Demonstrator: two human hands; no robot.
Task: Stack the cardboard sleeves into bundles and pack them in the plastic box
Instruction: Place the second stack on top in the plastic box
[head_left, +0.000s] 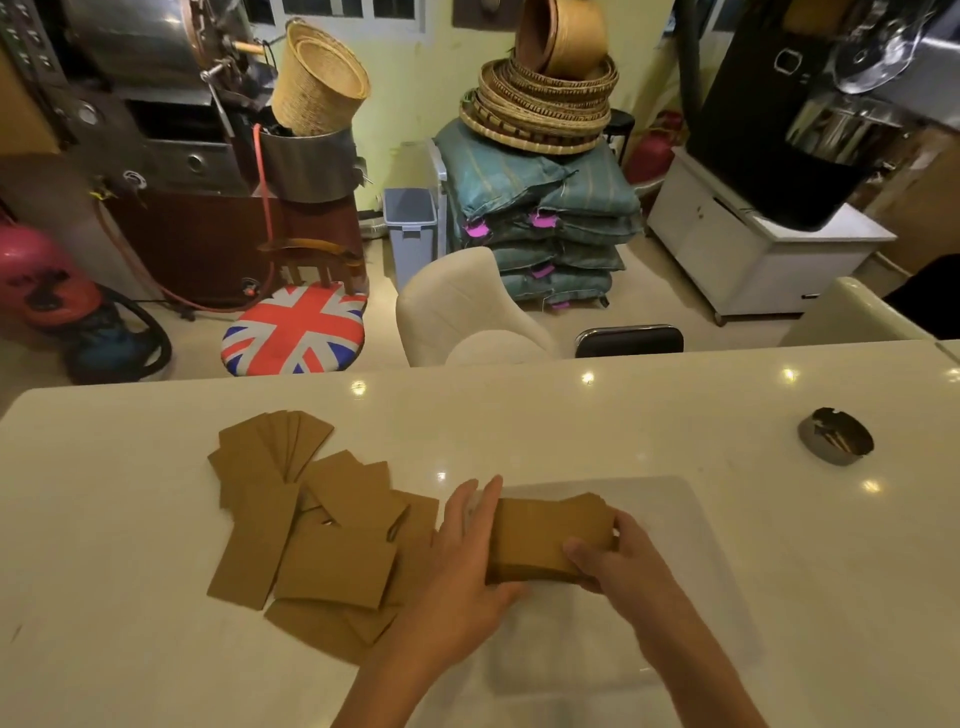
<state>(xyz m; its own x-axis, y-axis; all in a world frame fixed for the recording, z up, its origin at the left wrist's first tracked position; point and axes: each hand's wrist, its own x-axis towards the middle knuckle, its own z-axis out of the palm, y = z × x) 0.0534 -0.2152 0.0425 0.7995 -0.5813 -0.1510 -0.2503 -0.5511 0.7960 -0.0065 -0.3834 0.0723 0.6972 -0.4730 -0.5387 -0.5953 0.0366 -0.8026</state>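
A thick bundle of brown cardboard sleeves (545, 535) is held between both hands over the clear plastic box (691, 551). My left hand (462, 566) holds the bundle's left side, fingers stretched along its edge and thumb under its near corner. My right hand (613, 561) grips the right end, thumb on top and fingers round the far edge. Several loose cardboard sleeves (311, 519) lie spread flat on the white table to the left of the box.
The white table (156, 649) carries a small round metal ashtray (835, 435) at the far right. Beyond the far edge stand a cream chair (462, 306), a flag-patterned stool (293, 332) and a dark chair back (628, 340).
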